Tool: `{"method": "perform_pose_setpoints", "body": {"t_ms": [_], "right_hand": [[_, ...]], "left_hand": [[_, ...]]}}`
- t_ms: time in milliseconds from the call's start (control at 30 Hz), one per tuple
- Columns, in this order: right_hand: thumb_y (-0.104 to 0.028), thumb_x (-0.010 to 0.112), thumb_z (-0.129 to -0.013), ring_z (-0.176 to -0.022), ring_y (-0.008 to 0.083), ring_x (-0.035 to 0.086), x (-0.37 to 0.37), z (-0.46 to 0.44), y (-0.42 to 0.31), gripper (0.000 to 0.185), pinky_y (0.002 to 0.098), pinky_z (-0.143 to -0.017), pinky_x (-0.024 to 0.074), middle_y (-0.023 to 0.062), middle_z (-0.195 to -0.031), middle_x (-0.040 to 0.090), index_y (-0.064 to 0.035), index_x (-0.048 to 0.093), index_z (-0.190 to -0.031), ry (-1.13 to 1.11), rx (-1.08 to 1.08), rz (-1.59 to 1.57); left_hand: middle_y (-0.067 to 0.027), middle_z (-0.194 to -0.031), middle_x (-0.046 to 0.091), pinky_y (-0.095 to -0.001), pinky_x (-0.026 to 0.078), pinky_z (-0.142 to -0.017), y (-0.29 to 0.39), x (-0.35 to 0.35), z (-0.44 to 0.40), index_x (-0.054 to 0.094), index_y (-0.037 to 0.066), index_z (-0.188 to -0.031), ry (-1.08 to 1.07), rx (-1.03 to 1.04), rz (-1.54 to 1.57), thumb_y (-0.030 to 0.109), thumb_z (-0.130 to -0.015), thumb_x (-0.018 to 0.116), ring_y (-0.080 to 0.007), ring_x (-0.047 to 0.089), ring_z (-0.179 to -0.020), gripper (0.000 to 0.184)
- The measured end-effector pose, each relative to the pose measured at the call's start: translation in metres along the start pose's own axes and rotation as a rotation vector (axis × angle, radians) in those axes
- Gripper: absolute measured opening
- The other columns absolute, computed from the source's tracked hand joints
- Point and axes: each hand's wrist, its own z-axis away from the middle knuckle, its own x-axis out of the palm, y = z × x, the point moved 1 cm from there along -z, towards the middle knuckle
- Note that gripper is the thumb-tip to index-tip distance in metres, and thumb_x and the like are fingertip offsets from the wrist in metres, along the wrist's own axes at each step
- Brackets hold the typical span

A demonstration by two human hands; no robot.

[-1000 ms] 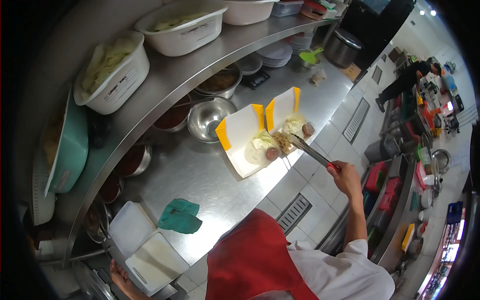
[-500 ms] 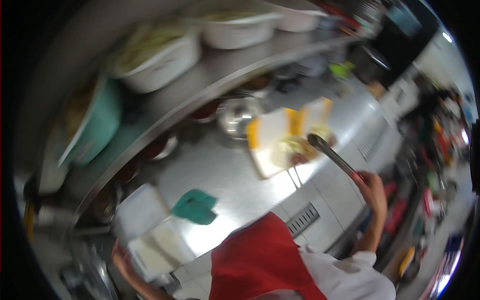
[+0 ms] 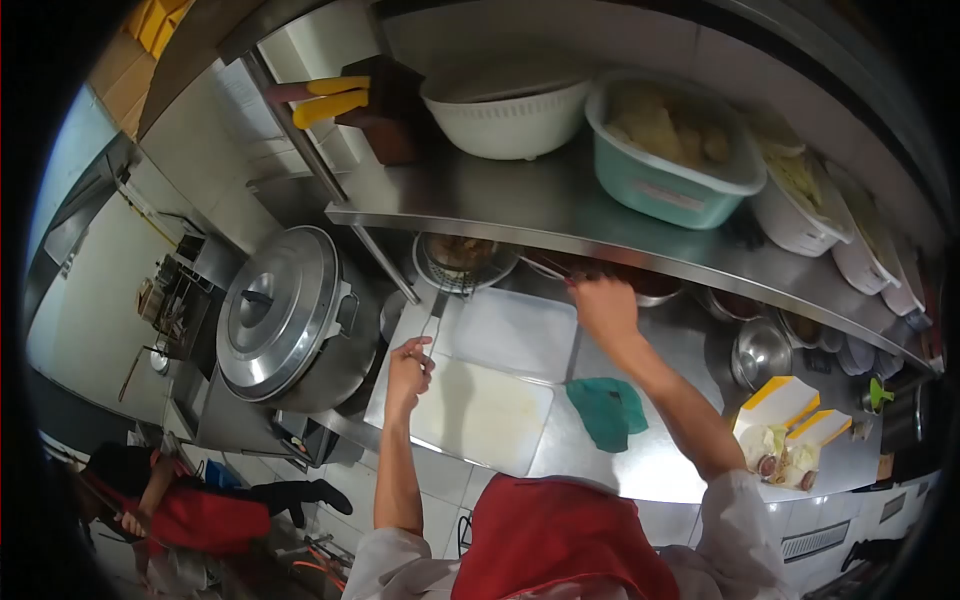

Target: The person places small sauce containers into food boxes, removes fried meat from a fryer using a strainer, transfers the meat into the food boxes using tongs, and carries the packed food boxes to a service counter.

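My left hand (image 3: 409,372) is closed around the thin handle of a wire skimmer (image 3: 438,308). The skimmer's mesh end lies at a metal bowl (image 3: 426,272) with brown food (image 3: 458,250) under the shelf. In my right hand (image 3: 606,308) are metal tongs (image 3: 541,266), pointing left toward that bowl; their tips are hard to make out. Below my hands lie two pale rectangular trays, the nearer one (image 3: 480,412) and the farther one (image 3: 512,335). A green cloth (image 3: 608,412) rests right of them on the steel counter (image 3: 668,482).
Overhead, a steel shelf (image 3: 480,222) carries a white colander (image 3: 508,118), a teal tub (image 3: 668,190) and white tubs of shredded food. A large lidded pot (image 3: 285,310) stands left. Open yellow-white boxes (image 3: 775,405) with food sit right. A person in a red apron (image 3: 215,515) is lower left.
My view has swung left, away from the food boxes. My right hand has brought the tongs from the boxes to below the shelf. My left hand has risen to the skimmer handle.
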Motion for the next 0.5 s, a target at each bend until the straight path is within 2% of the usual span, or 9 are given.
{"method": "perform_pose_setpoints", "body": {"t_ms": [33,133,233,333,500], "right_hand": [[-0.027,0.067,-0.089,-0.08,0.0301,0.07,0.017,-0.022,-0.008,0.022,0.0435,-0.061,0.0539,0.0126,-0.094,0.07,-0.0085,0.07,-0.102,-0.137,0.038,0.054],[-0.024,0.063,-0.09,-0.084,0.0309,0.07,0.065,-0.062,-0.022,0.02,0.0457,-0.066,0.0538,0.0136,-0.095,0.07,-0.0101,0.07,-0.103,0.123,-0.044,0.074],[-0.018,0.064,-0.087,-0.111,0.0313,0.066,0.049,-0.08,-0.058,0.029,0.0419,-0.091,0.0533,0.0137,-0.117,0.07,-0.0071,0.072,-0.112,-0.062,0.1,0.055],[-0.019,0.064,-0.087,-0.103,0.0315,0.068,0.071,-0.085,-0.071,0.024,0.0424,-0.083,0.0553,0.0138,-0.113,0.07,-0.0076,0.073,-0.106,-0.044,0.139,0.091],[-0.022,0.066,-0.087,-0.088,0.0303,0.069,0.103,-0.079,-0.073,0.017,0.0428,-0.069,0.0557,0.0133,-0.099,0.071,-0.0094,0.074,-0.096,0.101,0.078,0.184]], "left_hand": [[-0.0024,-0.062,0.05,-0.0245,0.019,-0.035,0.0,-0.002,-0.004,0.061,0.005,-0.125,0.004,0.022,-0.007,0.024,-0.109,0.045,-0.0047,0.031,-0.041,0.03],[-0.0024,-0.062,0.05,-0.0246,0.02,-0.035,-0.004,-0.008,-0.007,0.061,0.004,-0.125,-0.001,0.059,-0.008,0.022,-0.108,0.045,-0.0047,0.031,-0.041,0.03],[-0.0015,-0.062,0.049,-0.0239,0.02,-0.035,-0.004,-0.011,-0.01,0.06,0.003,-0.127,-0.021,0.037,0.003,0.024,-0.109,0.045,-0.0042,0.031,-0.041,0.031],[-0.0008,-0.062,0.048,-0.0234,0.021,-0.036,-0.004,-0.012,-0.011,0.06,0.004,-0.127,0.001,0.053,-0.03,0.022,-0.109,0.044,-0.0041,0.031,-0.042,0.03],[-0.0008,-0.063,0.048,-0.0228,0.022,-0.037,-0.004,-0.016,-0.016,0.059,0.004,-0.128,-0.021,0.061,-0.031,0.02,-0.11,0.043,-0.0043,0.033,-0.044,0.03]]}}
